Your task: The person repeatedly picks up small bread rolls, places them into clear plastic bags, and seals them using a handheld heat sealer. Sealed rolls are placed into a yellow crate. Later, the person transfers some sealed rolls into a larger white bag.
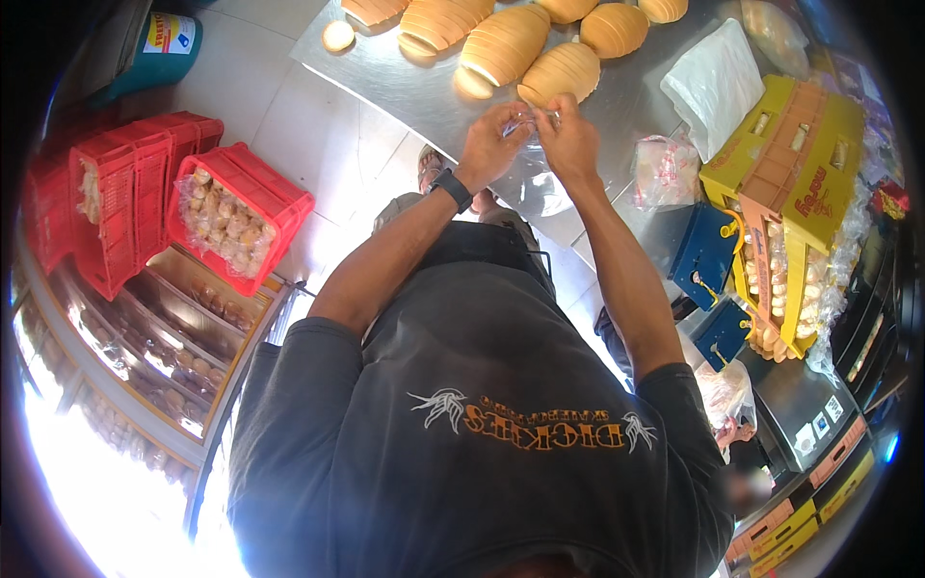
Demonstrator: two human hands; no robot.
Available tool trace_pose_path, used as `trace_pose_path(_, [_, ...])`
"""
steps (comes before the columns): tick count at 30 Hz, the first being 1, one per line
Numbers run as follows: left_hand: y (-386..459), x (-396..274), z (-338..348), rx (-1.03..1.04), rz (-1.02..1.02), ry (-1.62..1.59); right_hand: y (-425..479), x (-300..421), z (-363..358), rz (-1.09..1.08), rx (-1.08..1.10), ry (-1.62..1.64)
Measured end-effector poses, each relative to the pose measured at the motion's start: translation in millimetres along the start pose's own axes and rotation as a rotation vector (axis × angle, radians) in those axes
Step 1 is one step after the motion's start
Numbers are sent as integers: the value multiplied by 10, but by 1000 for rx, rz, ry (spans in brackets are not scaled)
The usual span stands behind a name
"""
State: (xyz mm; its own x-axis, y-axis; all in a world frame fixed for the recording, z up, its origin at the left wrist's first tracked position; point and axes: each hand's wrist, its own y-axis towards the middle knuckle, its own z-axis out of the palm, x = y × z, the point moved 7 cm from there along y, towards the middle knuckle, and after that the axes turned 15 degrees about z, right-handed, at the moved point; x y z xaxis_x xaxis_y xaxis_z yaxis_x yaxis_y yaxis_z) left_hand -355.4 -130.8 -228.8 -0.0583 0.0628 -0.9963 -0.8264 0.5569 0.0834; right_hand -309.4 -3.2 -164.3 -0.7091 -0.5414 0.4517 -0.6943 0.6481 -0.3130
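Note:
Both hands meet over the edge of a stainless steel table (405, 76). My left hand (493, 141), below a black wristwatch, pinches a clear plastic bag (536, 177). My right hand (569, 137) grips the same bag, its fingertips close to the left ones. The bag hangs below the fingers; whether it is open at the top is too small to tell. Just beyond my right hand lies a sliced bread loaf (562, 72). Another sliced loaf (506, 45) sits to its left, with a cut bread end (473, 83) at its near side. Several more loaves lie farther back.
A white plastic sheet or bag (715, 83) and a printed plastic packet (666, 172) lie to the right. Yellow and orange crates (788, 166) of bread stand beyond. At left are red crates (289, 206) of bagged bread above a display case (238, 376). Another person's hand (733, 433) shows at lower right.

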Motion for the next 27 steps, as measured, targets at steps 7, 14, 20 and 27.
trace_pose_path(7, [76, -49, 23, -152, -77, 190, 224, -458, -446, -31, 64, 234])
trace_pose_path(14, [26, 192, 122, -351, -152, 177, 978, -111, -583, -399, -14, -21])
trace_pose_path(20, [-83, 80, 103, -444, -209, 41, 955, -455, -302, -333, 89, 291])
trace_pose_path(27, [-40, 97, 146, -494, -296, -448, 877, -736, -87, -50, 258, 893])
